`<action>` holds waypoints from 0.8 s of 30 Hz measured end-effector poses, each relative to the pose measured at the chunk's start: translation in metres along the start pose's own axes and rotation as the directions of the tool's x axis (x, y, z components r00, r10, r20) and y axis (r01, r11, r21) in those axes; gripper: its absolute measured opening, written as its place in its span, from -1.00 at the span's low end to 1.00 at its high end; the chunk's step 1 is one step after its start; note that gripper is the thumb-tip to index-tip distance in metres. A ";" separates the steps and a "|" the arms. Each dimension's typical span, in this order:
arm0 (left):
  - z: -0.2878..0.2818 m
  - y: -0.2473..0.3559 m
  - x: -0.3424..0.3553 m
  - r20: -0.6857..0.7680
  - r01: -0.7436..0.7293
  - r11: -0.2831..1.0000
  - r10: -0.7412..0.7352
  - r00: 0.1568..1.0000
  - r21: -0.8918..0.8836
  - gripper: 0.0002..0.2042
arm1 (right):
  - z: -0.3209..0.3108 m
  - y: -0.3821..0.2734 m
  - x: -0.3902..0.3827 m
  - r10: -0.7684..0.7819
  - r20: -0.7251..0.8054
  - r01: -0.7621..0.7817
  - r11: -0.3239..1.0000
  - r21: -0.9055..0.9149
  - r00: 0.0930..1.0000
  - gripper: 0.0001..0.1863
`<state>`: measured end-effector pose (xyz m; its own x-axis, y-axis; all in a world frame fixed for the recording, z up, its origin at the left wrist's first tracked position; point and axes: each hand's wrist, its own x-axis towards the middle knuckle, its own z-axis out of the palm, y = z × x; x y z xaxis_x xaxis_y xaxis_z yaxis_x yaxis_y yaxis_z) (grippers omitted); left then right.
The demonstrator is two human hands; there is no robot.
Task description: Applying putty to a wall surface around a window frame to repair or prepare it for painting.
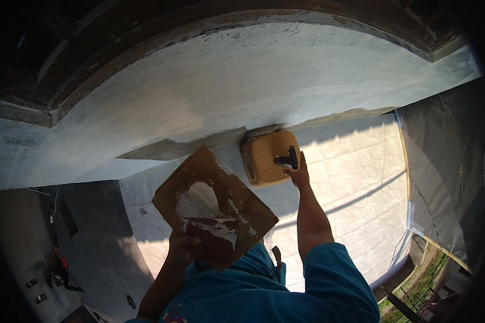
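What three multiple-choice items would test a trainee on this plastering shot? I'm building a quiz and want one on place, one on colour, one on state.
1. Where is the float?
A. pressed against the white wall
B. lying on the floor
C. resting on the board

2. What colour is the float's face?
A. blue
B. yellow-orange
C. green

3. What is the state of the board in the left hand?
A. wiped clean
B. carrying a patch of white plaster
C. snapped in two

Answers:
1 A: the right hand grips the black handle and holds the float at the lower edge of the white wall.
2 B: its patterned surface shows yellow-orange.
3 B: the left hand holds the brown board, with white plaster on it.
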<state>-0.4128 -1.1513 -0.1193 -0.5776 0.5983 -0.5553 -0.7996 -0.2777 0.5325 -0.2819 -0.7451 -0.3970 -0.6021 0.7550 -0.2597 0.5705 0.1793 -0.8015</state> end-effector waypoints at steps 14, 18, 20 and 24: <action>-0.015 -0.003 0.010 0.019 -0.008 0.999 0.008 1.000 0.037 -0.30 | 0.002 -0.059 -0.027 -0.269 -0.216 0.304 0.941 0.147 0.938 -0.53; -0.002 0.004 0.034 0.130 -0.004 0.999 0.000 0.991 0.034 -0.31 | -0.056 -0.143 -0.093 -0.296 -0.246 0.380 0.798 0.467 0.923 -0.24; 0.002 0.006 0.044 0.220 0.023 0.998 -0.036 0.975 0.065 -0.32 | -0.081 -0.199 -0.137 -0.265 -0.186 0.324 0.766 0.555 0.946 -0.17; 0.021 0.012 0.055 0.309 0.015 0.996 -0.043 0.950 0.092 -0.31 | -0.110 -0.282 -0.205 -0.183 0.213 0.113 0.946 0.304 0.960 -0.35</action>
<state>-0.4506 -1.1061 -0.1305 -0.4636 0.8126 -0.3533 -0.7897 -0.1980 0.5807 -0.2581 -0.8816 -0.0582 -0.8012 0.5577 -0.2168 0.3014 0.0631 -0.9514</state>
